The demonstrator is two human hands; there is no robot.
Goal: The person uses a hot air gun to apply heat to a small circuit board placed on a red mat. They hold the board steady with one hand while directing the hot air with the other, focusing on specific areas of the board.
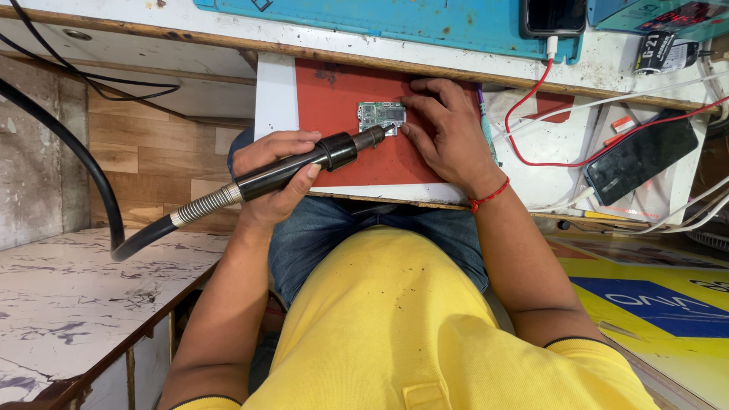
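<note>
At the far left a thick black hose (91, 175) curves down past a marbled white surface (68, 304) and joins a ribbed metal spring collar on the hot-air wand (304, 163). The left hand (273, 178) is wrapped around the wand's black barrel, fingers curled over the top and thumb pressed beneath, a firm closed grip. The wand lies at a shallow slant, its metal nozzle aimed up and to the right, the tip right at the lower right corner of a small green circuit board (381, 116). That board lies flat on a red mat (334, 114) on the desk (607, 72), just above the person's lap. The right hand (448, 129) rests on the mat beside the board, fingers loosely bent, fingertips (406, 102) touching the board's right edge; it grips nothing. A red thread band (490, 196) circles that wrist. Further right, a red cable (524, 114) loops across the desk, and a dark phone (642, 156) lies screen up.
</note>
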